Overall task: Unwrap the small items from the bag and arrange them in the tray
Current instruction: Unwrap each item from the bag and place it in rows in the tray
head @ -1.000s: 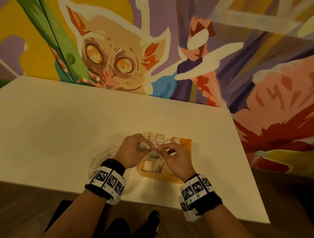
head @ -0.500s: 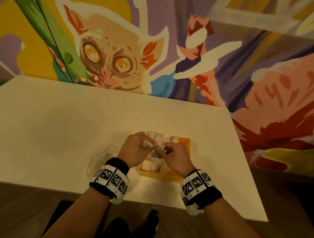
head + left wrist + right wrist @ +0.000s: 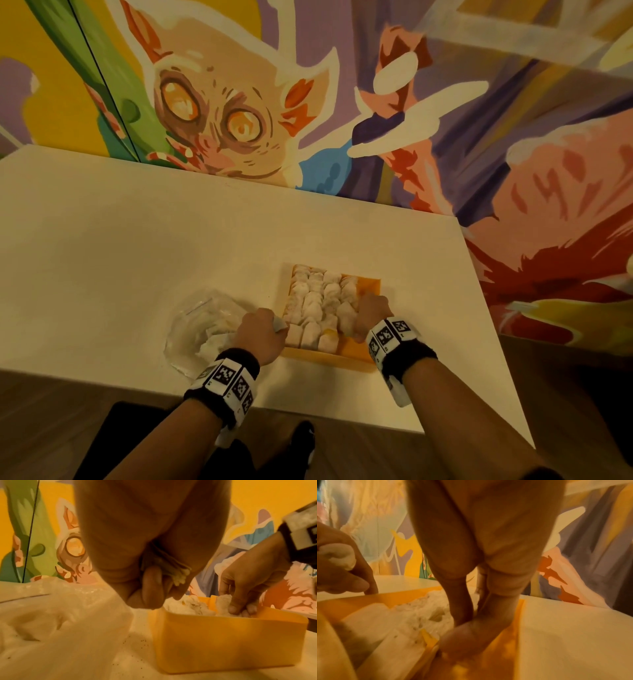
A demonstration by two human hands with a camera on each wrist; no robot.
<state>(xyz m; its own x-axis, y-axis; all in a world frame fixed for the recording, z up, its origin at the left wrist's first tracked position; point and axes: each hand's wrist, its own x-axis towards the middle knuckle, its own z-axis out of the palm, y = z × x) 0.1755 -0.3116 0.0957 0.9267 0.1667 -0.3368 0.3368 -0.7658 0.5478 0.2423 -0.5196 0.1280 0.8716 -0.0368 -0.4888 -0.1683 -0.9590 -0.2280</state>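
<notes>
A crumpled white wrapper (image 3: 179, 576) was held in the clenched left hand (image 3: 262, 334), beside the clear bag (image 3: 202, 325). A white piece (image 3: 223, 603) was pinched by the right hand (image 3: 371, 313) inside the orange tray (image 3: 368, 286), w/ rows of white pieces (image 3: 318, 301) already filling it.

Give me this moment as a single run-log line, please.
step: placing piece | left hand: holds crumpled wrapper | right hand: sets white piece into orange tray | bag: left of tray

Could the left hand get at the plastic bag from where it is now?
Probably yes. The left hand sits right beside the plastic bag with nothing between them, though its fingers already pinch a crumpled wrapper, so the grip is occupied.
</notes>
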